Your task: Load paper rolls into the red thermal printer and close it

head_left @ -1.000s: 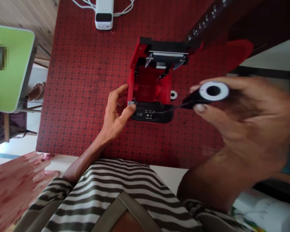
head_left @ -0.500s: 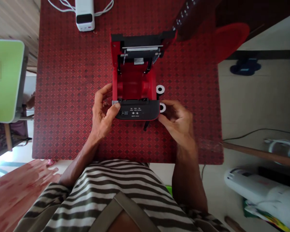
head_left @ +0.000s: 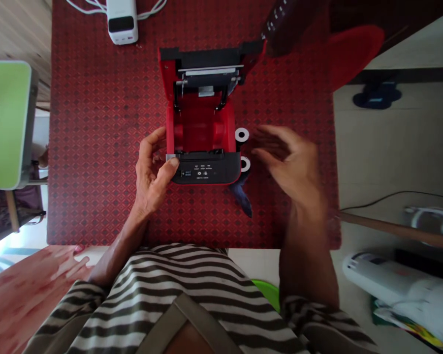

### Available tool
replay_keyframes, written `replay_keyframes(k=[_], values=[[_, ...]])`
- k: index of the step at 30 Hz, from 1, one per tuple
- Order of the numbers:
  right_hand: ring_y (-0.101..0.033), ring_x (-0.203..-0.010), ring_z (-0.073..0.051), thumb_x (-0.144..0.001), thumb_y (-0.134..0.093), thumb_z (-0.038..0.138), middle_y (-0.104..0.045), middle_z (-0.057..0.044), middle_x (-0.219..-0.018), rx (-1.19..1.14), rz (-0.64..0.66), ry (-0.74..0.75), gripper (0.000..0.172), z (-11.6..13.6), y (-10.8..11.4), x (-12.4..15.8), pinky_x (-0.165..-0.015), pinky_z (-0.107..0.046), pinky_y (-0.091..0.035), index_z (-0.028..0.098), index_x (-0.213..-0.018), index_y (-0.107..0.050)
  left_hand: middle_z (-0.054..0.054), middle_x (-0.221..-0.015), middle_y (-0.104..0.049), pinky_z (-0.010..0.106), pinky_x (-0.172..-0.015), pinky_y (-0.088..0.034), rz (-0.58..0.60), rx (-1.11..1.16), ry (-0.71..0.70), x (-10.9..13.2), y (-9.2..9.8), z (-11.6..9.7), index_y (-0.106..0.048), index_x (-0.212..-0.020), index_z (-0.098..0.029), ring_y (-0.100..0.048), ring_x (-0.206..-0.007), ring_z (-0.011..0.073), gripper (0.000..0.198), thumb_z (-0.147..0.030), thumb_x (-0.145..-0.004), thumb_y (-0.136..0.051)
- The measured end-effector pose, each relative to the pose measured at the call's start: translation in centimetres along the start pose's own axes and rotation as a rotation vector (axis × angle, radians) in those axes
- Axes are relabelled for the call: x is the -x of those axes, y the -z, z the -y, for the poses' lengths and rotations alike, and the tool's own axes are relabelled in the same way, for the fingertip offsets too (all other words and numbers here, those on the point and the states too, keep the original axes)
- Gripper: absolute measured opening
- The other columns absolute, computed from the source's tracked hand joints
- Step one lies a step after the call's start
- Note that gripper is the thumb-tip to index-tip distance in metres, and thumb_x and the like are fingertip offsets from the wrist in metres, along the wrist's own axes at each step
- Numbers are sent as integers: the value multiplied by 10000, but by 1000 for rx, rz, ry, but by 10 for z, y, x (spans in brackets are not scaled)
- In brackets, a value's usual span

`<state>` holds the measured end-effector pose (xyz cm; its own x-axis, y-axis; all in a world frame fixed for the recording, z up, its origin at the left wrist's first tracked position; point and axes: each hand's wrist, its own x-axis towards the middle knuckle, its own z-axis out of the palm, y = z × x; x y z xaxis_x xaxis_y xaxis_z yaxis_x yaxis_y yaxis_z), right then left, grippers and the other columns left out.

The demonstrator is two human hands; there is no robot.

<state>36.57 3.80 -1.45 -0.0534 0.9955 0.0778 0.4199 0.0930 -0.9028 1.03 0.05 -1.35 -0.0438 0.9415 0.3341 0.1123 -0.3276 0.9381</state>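
A red and black label printer [head_left: 203, 169] stands on the table with its lid [head_left: 210, 61] raised and its red inner bay bare. My left hand [head_left: 153, 172] grips the printer's left side, thumb pressed on the corner of the black front panel. Just right of the printer are two small rolls with white ring-shaped ends, one farther back [head_left: 242, 134] and one nearer [head_left: 245, 164]; the printer partly hides them. A dark, shiny strip [head_left: 242, 197] sticks out below the nearer roll. My right hand [head_left: 290, 160] hovers to the right of the rolls, fingers apart and holding nothing.
The table has a red patterned cover [head_left: 103, 147]. A white power bank [head_left: 121, 22] with white cables lies at the back left. A dark bottle-like object [head_left: 291, 24] and a red round thing [head_left: 358, 56] are at the back right. A green-topped table [head_left: 7, 128] stands left.
My right hand has let go near the nearer roll and moved right, away from the printer. The dark strip now shows more, farther to the right. My left hand keeps its grip.
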Motion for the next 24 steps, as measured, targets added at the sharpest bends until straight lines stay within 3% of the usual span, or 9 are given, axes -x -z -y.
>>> replay_keyframes(k=[3,9,15,18,22,24], values=[[-938,-1320,-367,-994,-897,261,-940,-52,-1577,62,38,48,592,-4,-19,-20,-1193,-652,-793,389,-1571,-881,127,-1588,-879,570,-1188,-773,20,-5,-18,0,1,-1,-791,-1716,-352,-872,-1438,390,675,-798,-1211,-838],[-879,-1376,-414,-1011,-916,322,-960,-42,-1386,141,53,94,369,2,-30,-26,-1288,-725,-692,410,-1369,-916,123,-1601,-873,580,-1214,-785,7,6,51,-1,1,-2,-779,-1681,-365,-868,-1469,409,759,-894,-1144,-873],[-898,-1115,-377,-1023,-902,462,-955,-71,-1231,93,-27,61,243,6,-25,-27,-1037,-645,-762,375,-1245,-855,125,-1641,-849,578,-1214,-775,26,-13,60,3,2,2,-749,-1728,-399,-845,-1512,410,755,-889,-1162,-849],[-894,-1160,-379,-1001,-966,466,-960,-76,-1269,96,-109,77,271,31,-10,-22,-1066,-621,-756,413,-1222,-818,135,-1667,-830,586,-1224,-769,22,-34,110,5,0,2,-709,-1738,-401,-828,-1536,415,801,-927,-1147,-834],[-895,-1095,-398,-982,-997,402,-930,-51,-1210,77,-193,149,265,96,6,3,-980,-626,-776,434,-1194,-842,138,-1689,-816,578,-1227,-760,7,-37,124,6,-2,1,-713,-1732,-395,-824,-1536,409,782,-910,-1157,-834],[-898,-1182,-435,-1073,-922,420,-924,-48,-1273,73,-187,205,211,127,7,16,-1042,-678,-778,507,-1259,-873,132,-1702,-810,563,-1206,-759,0,-39,123,7,-3,0,-727,-1732,-403,-818,-1543,409,753,-885,-1165,-843]])
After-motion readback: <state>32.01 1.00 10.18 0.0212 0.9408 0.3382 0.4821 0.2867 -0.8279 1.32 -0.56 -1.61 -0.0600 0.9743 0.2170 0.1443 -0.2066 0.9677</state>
